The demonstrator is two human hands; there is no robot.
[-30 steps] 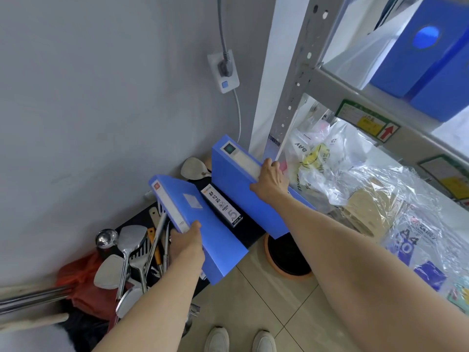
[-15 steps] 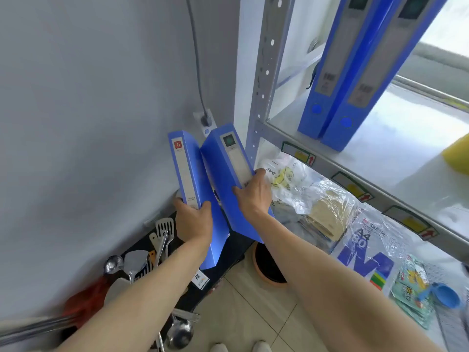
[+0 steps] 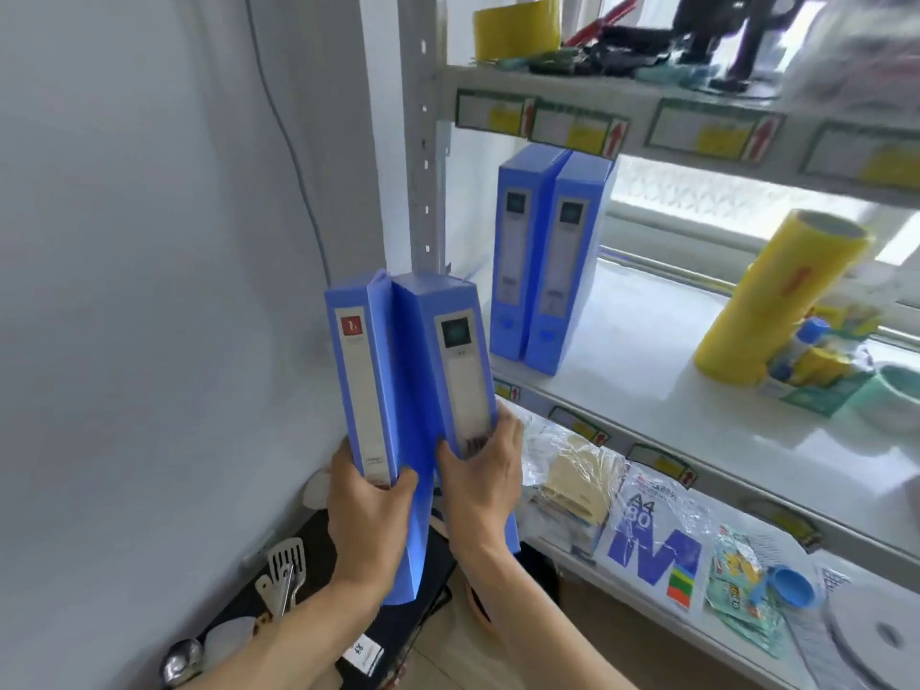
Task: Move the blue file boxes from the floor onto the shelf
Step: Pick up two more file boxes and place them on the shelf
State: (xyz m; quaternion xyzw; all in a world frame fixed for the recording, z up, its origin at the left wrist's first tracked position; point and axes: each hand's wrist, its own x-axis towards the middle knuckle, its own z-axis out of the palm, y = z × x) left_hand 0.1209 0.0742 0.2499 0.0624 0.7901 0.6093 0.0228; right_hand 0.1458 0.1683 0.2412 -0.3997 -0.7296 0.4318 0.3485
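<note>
I hold two blue file boxes upright and side by side in the air, just left of the grey shelf post [image 3: 424, 156]. My left hand [image 3: 366, 510] grips the bottom of the left blue file box [image 3: 359, 371], the one with a red label on its spine. My right hand [image 3: 480, 478] grips the lower end of the right blue file box [image 3: 450, 351], which has a dark label. Two more blue file boxes [image 3: 542, 251] stand upright at the left end of the white middle shelf [image 3: 647, 371].
A yellow roll [image 3: 776, 301], small bottles and a bowl [image 3: 896, 400] sit on the right of the middle shelf. The lower shelf holds a pack of A4 paper [image 3: 647, 540] and plastic bags. Kitchen utensils [image 3: 284, 570] lie on the floor by the grey wall. A tape roll [image 3: 517, 27] tops the upper shelf.
Both hands have lifted the two boxes from near the floor up to the height of the middle shelf, turned them upright and brought them together. My view has risen with them.
</note>
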